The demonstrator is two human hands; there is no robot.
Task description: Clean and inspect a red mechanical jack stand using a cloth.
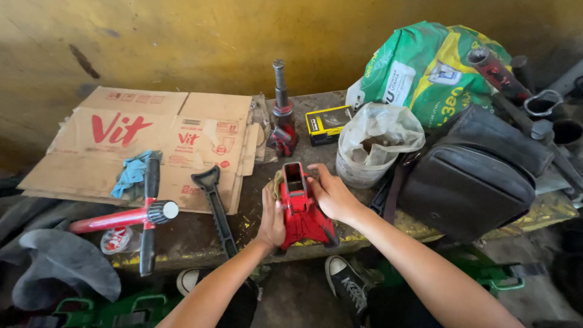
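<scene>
A red metal jack stand base (pixel 302 209) stands upright near the front edge of a dirty workbench (pixel 200 234), its hollow top facing me. My left hand (pixel 272 217) grips its left side with what looks like a bit of rag against it. My right hand (pixel 330 193) holds its right side, fingers curled over the top rim. A black toothed bar (pixel 216 206) lies on the bench just left of my left hand.
Flattened cardboard (pixel 146 143) covers the bench's left part, with a blue rag (pixel 131 174), a red-handled tool (pixel 118 218) and a black bar (pixel 149 212). Behind stand a red bottle jack (pixel 282 115), a yellow-black box (pixel 328 123), a bag-lined bucket (pixel 370 149), a black bag (pixel 473 173) and a green sack (pixel 434 70).
</scene>
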